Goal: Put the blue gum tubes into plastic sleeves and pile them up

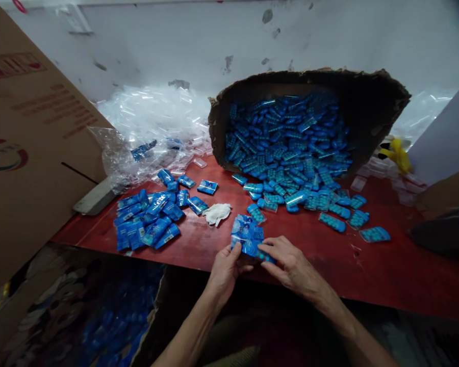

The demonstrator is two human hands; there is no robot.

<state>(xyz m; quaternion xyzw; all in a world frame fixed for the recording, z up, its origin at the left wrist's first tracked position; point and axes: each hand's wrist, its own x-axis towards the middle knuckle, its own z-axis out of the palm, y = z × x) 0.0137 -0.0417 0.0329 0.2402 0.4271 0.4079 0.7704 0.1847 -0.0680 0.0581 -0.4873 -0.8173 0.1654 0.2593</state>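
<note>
Near the table's front edge, my left hand (226,270) pinches a blue printed packet (245,245) between thumb and fingers. My right hand (290,261) has its fingers closed on a small clear pack of blue-green balls (266,256), held against the packet's right end. Whether the pack is partly inside the packet I cannot tell. Just beyond my hands lie more blue printed packets (245,223). A crumpled white glove (217,214) rests to their left, and a similar clear pack (255,213) lies behind them.
A torn cardboard box (382,84) lies on its side, spilling many ball packs (290,132) onto the red table (313,244). Blue packets (149,219) are heaped at left. Clear plastic sleeves (156,112) pile up behind. A large carton (34,127) stands at the left edge.
</note>
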